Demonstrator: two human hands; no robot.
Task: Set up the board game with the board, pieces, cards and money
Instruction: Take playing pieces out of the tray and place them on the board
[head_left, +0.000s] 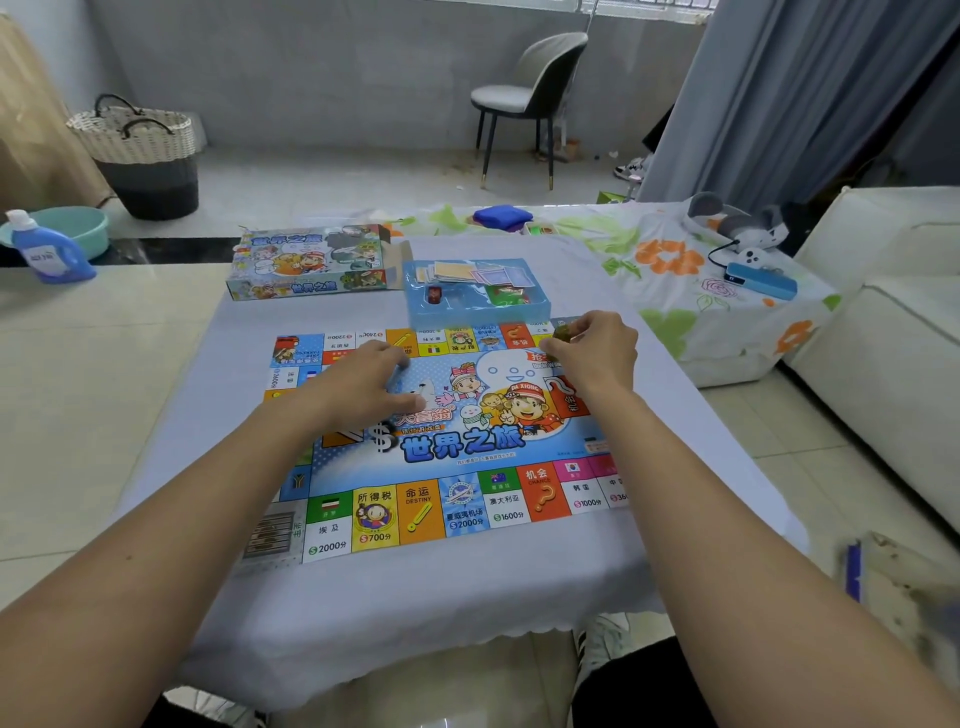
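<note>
While your left hand (370, 385) lies flat on the game board (447, 441), fingers straight and pressing its left half down, your right hand (592, 353) hovers over the board's far right corner with fingertips curled around a small greenish piece (563, 331). That piece is blurred, so what it is cannot be told.

The board lies open on the table (249, 415), which is covered by a pale lilac cloth. The board sits toward the middle of the table, its near edge short of the table's near edge, its printed title facing you. At its far edge, the blue plastic tray (475, 309) overlaps the board's border squares. Inside the tray you have a loose pile of cards (470, 273) at the far side, a red piece (434, 295) at the near left, and a green packet (506, 295) at the near right. Whether money is among the cards cannot be made out.

The game box (309, 262) rests at the table's far left corner, just beside the tray, one end flap open.

Beyond the table's far edge, a flowered sheet (670, 260) covers a lower surface carrying a blue cloth (503, 214) and a blue device (761, 283). On the floor stand a woven basket (137, 150), a chair (530, 98), and a detergent bottle (44, 249) by a teal basin (85, 223).
</note>
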